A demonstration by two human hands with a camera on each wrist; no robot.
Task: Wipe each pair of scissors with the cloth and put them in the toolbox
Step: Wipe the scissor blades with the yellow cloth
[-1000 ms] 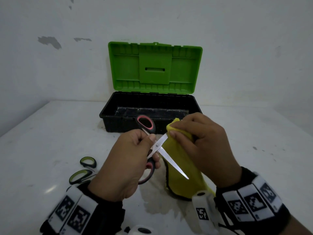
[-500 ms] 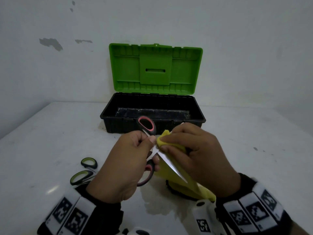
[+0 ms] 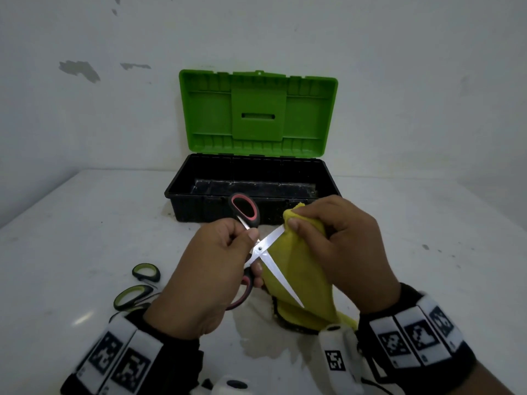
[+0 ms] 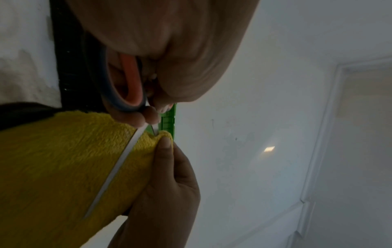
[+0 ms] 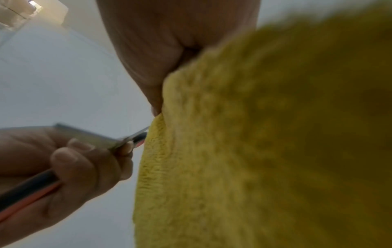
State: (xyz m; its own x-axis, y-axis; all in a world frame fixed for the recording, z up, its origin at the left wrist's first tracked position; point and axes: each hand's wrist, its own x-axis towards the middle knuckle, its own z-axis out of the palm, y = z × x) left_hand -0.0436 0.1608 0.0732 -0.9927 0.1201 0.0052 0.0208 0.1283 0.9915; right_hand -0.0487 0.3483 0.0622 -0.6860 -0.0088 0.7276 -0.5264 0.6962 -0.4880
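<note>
One pair of red-handled scissors hangs blades-apart in front of the open toolbox, above the table. Judge it light, rigid and slick on the steel with keen edges, so you hold it at the handles. Your left hand curls round the lower loop, thumb near the pivot. Your right hand pinches the soft, limp yellow cloth over the upper blade's tip. A green-handled pair lies on the table at left.
</note>
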